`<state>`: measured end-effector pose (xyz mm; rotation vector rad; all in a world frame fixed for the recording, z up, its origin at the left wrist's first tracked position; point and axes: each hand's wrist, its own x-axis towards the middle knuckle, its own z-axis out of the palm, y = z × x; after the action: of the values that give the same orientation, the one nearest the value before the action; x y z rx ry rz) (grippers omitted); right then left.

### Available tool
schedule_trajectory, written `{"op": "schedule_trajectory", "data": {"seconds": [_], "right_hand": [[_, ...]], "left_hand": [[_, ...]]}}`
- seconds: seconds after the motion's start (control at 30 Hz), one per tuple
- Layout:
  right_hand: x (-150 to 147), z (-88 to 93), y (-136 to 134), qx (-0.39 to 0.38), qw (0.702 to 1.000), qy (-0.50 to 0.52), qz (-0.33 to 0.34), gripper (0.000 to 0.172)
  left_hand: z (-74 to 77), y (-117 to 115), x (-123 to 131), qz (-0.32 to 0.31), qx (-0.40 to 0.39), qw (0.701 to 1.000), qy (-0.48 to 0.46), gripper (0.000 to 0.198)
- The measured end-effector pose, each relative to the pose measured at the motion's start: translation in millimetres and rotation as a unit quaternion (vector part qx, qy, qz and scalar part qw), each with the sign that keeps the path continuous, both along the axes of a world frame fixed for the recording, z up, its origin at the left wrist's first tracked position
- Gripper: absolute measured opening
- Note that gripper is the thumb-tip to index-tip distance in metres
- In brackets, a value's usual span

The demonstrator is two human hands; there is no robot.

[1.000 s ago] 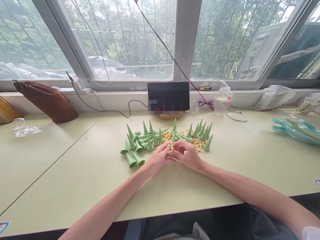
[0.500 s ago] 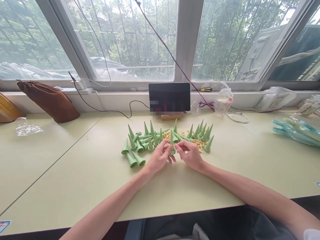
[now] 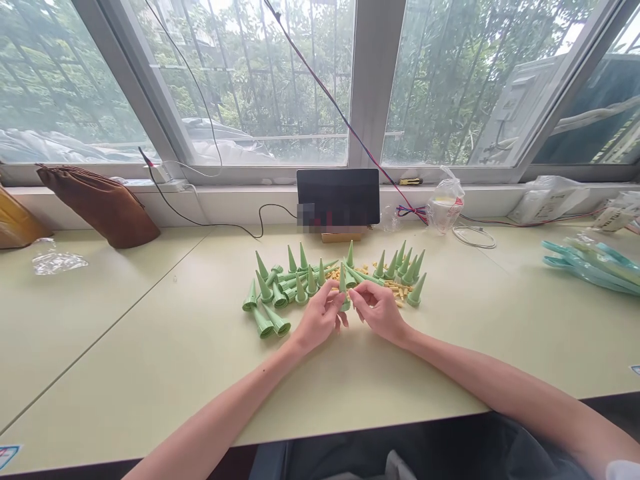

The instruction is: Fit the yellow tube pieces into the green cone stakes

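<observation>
My left hand (image 3: pixel 321 316) is closed around a green plastic cone spike (image 3: pixel 343 279), holding it upright with its tip pointing up. Close on its right, my right hand (image 3: pixel 379 311) pinches thumb and forefinger together against the side of that spike. Whatever sits in this pinch is too small and too covered to make out. Behind both hands, small yellow pieces (image 3: pixel 398 291) lie scattered on the table. To the left is a group of green spikes (image 3: pixel 265 288), some standing, some lying on their sides. More upright green spikes (image 3: pixel 416 291) stand to the right.
The pale table (image 3: pixel 150 373) runs along a window. A dark-screened tablet (image 3: pixel 340 197) leans at the back on a small cardboard piece. At the back left is a brown pouch (image 3: pixel 107 210); a plastic-bagged cup (image 3: pixel 445 203) and teal plastic bags (image 3: pixel 590 267) are on the right.
Both hands keep nearly the same pose around the spike. The whole view has shifted very slightly; the things on the table have not moved.
</observation>
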<state>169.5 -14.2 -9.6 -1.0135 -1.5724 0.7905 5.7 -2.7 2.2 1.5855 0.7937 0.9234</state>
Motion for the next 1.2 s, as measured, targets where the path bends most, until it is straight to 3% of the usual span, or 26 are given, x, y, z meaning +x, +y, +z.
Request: {"op": "schedule_trajectory", "data": {"seconds": [0.17,0.43,0.77,1.2], "right_hand": [[3.0,-0.5,4.9,0.000,0.999,-0.036,0.002,0.031],[16.7,-2.7,21.4,0.043,0.985,-0.130,-0.108,0.034],[20.2,-8.9,29.6,0.069,0.976,-0.165,-0.121,0.034],[20.1,-12.6,30.9,0.120,0.965,-0.200,-0.123,0.032]], "left_hand": [[3.0,1.6,-4.2,0.068,0.051,0.993,0.079,0.029],[1.2,5.2,-7.4,0.165,0.176,0.958,0.157,0.017],[3.7,7.0,-11.4,0.142,0.078,0.966,0.200,0.020],[0.0,8.2,-13.5,0.152,0.130,0.943,0.267,0.015]]}}
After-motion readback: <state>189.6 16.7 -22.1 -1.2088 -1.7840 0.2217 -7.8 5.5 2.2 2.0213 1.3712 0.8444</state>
